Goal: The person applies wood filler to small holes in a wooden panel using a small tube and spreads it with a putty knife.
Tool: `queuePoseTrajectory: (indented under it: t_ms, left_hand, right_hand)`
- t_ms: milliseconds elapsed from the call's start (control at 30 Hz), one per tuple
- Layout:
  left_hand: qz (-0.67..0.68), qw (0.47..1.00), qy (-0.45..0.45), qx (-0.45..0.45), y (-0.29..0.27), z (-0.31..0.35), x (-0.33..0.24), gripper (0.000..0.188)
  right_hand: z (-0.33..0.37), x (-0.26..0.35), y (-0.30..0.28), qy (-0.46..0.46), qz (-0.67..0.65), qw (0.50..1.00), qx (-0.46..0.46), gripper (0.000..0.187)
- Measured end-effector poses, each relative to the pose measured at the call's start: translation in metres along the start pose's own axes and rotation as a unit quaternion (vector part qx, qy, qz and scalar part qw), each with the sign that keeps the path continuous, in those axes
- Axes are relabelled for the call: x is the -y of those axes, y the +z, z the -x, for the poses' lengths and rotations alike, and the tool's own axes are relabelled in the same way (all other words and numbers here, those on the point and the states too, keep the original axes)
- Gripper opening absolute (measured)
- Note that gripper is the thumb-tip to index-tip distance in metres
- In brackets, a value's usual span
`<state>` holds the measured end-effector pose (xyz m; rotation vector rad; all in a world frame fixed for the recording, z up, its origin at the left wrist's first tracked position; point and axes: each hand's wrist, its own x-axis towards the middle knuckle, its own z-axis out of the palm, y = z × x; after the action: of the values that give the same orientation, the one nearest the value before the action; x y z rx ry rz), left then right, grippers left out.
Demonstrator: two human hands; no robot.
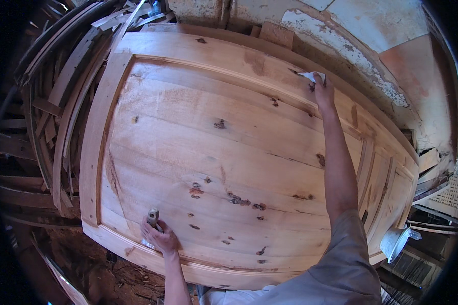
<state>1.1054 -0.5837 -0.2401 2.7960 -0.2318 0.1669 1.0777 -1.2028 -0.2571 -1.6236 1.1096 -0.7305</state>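
Note:
A large panelled wooden door lies in front of me, with dark knots and several reddish-brown patches on its boards. Near its lower left edge my left hand is closed round a scraper. The rounded handle end points up and away, and a pale, shiny strip like a blade shows below the fingers. My right arm reaches across to the far rail, where my right hand pinches a thin white piece with a pointed end. It is against or just above the wood beside a dark knot; its material is unclear.
Wood strips and offcuts are heaped on the left. A stained wall runs behind the far edge. A white tub stands at the right end, with slatted and woven pieces beyond. Brown debris covers the ground at lower left.

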Motion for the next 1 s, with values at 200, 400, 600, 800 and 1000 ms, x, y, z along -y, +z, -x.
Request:
queuePoseTrajectory:
  t_ms: [200,400,600,800,1000]
  left_hand:
    - [0.000,1.000,-0.001,-0.005,0.001,0.000,0.000,0.036]
    - [0.000,1.000,0.001,-0.006,0.002,0.001,0.001,0.035]
    - [-0.010,1.000,0.002,-0.012,0.002,0.002,0.001,0.036]
    - [-0.011,1.000,-0.001,-0.005,0.001,0.001,-0.001,0.037]
    - [0.006,1.000,-0.003,-0.002,0.000,0.000,-0.003,0.034]
  right_hand:
    - [0.002,0.002,-0.002,-0.002,0.000,1.000,-0.002,0.022]
    - [0.006,0.005,-0.003,0.005,-0.027,1.000,0.006,0.022]
    - [0.004,0.007,-0.004,0.008,-0.048,0.999,-0.001,0.022]
    - [-0.006,0.013,0.010,0.017,-0.025,0.999,-0.026,0.021]
    - [-0.010,0.009,0.013,-0.015,-0.039,0.999,0.006,0.022]
